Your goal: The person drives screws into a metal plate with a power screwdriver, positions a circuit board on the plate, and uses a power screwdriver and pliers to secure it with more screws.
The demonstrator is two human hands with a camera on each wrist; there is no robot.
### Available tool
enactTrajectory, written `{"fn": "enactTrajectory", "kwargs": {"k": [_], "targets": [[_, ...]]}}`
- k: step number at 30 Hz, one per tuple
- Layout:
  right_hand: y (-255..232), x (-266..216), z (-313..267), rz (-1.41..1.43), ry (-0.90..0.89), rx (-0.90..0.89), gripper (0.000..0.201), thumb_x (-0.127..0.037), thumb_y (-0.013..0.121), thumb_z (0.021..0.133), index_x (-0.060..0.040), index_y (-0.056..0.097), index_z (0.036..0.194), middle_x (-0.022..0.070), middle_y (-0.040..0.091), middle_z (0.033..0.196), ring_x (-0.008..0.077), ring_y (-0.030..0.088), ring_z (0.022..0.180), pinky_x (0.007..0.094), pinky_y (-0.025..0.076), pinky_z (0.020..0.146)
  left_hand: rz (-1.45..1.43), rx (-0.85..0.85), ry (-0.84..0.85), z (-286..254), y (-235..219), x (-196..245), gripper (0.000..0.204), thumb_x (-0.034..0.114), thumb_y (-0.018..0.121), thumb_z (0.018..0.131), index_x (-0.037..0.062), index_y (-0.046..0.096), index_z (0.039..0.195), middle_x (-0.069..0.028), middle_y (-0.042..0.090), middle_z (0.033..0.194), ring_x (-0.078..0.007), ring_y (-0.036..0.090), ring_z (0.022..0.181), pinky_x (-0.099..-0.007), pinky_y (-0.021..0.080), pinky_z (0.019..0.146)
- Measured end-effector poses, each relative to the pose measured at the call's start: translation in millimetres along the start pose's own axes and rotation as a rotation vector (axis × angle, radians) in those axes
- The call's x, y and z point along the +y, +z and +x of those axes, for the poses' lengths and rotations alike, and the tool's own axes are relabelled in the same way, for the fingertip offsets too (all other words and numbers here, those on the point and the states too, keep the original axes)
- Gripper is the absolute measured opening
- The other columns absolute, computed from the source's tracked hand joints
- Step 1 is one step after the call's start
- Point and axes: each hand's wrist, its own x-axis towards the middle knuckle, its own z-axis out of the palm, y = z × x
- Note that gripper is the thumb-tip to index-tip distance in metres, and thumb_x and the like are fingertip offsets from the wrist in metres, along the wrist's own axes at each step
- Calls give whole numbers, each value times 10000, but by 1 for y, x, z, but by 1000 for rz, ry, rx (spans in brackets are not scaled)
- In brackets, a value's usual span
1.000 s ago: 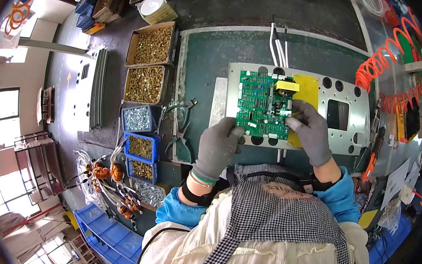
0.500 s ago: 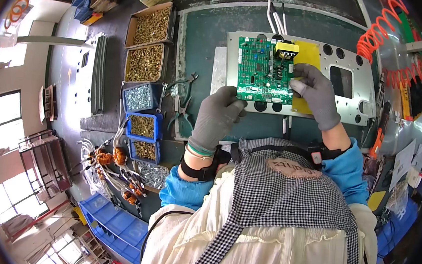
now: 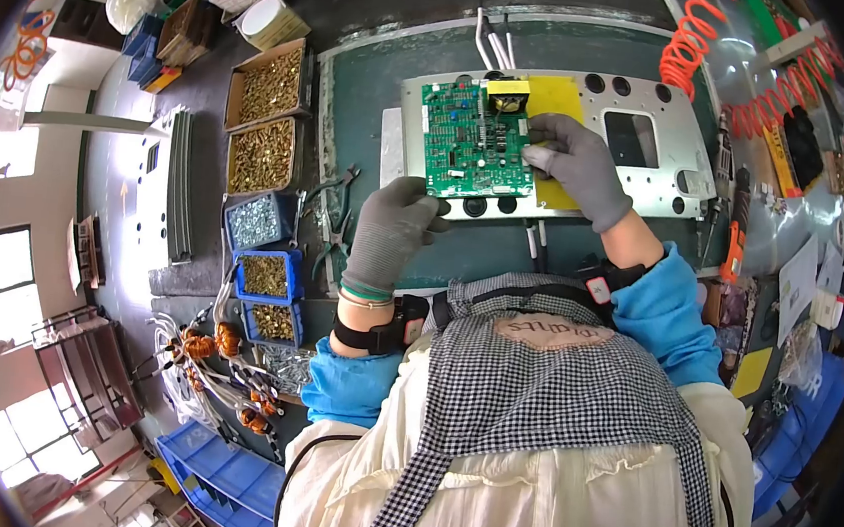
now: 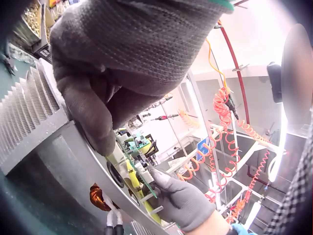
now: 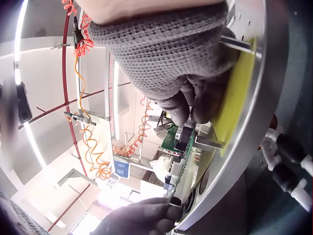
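A green circuit board with a yellow-wrapped transformer lies over the left part of a silver metal plate. My gloved left hand pinches the board's near left corner; its fingers curl down at the edge in the left wrist view. At the opposite side, my gloved right hand grips the right edge, thumb towards the components. A yellow sheet covers the plate beside and under that hand. Metal standoffs rise from the plate near the right fingers. The board's underside is mostly hidden.
To the left stand boxes of brass fasteners, blue bins of small hardware and pliers. White cables pass beyond the plate. Copper-wound coils lie nearer left; an orange-handled tool lies right.
The head view has shifted, so plate, board and hands appear higher and further left. Both hands stay at the board's edges, and the board keeps nearly the same place over the plate.
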Motion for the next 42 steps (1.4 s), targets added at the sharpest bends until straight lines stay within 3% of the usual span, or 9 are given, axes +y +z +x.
{"fn": "enactTrajectory", "kwargs": {"k": [29,33,42], "targets": [[8,2,2,64,33,83,366,-14,705,827,64,610,1172,124,686,1040,155,673,893,270,564,786,11,20,15,-2,1,3,303,109,516,935,-85,581,1159,-148,716,941,-157,688,751,-244,531,624],[6,13,4,12,-48,91,364,-30,710,824,68,614,1161,117,696,1009,143,666,849,273,544,763,7,30,-5,1,1,1,298,101,518,938,-86,570,1164,-163,718,945,-171,698,748,-244,528,610],[5,-3,-3,-99,-2,91,342,-50,725,809,38,634,1126,88,687,915,118,617,763,266,519,744,-29,11,-25,0,0,3,252,71,508,943,-77,573,1136,-159,716,930,-168,685,732,-253,518,604]]}}
